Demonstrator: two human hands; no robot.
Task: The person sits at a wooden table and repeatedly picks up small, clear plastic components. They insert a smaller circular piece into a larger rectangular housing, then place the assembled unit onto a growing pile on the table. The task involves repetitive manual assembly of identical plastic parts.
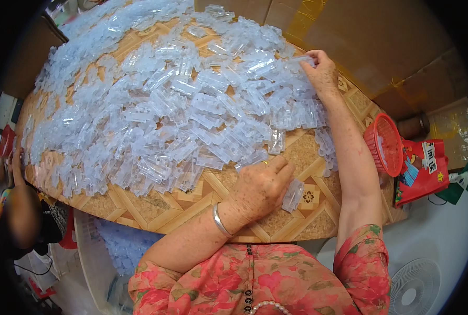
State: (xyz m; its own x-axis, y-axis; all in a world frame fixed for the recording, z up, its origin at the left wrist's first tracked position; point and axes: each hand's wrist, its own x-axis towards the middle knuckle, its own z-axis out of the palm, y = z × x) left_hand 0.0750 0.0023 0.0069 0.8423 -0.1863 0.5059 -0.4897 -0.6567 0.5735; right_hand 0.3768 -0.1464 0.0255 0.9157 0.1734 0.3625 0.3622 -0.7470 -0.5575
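Note:
Clear, bluish plastic pieces point(192, 110), flat and oblong, lie heaped across a wood-patterned table point(155, 212). At the near edge, my left hand point(260, 186) is closed with its fingers curled under. A clear plastic piece point(293, 195) sticks out beside its fingertips and seems to be in its grip, though the contact itself is hidden. Farther off to the right, my right hand point(322, 73) pinches another clear plastic piece point(307, 60) between thumb and fingers over the edge of the heap. Several pieces point(326, 149) lie in a strip beside my right forearm.
A red plastic basket point(385, 144) and a red printed bag point(423, 170) stand at the right. Cardboard point(370, 42) walls off the far right side. Below the table's left edge is a white bin point(89, 252) of bluish pieces. Another person's arm point(18, 168) shows far left.

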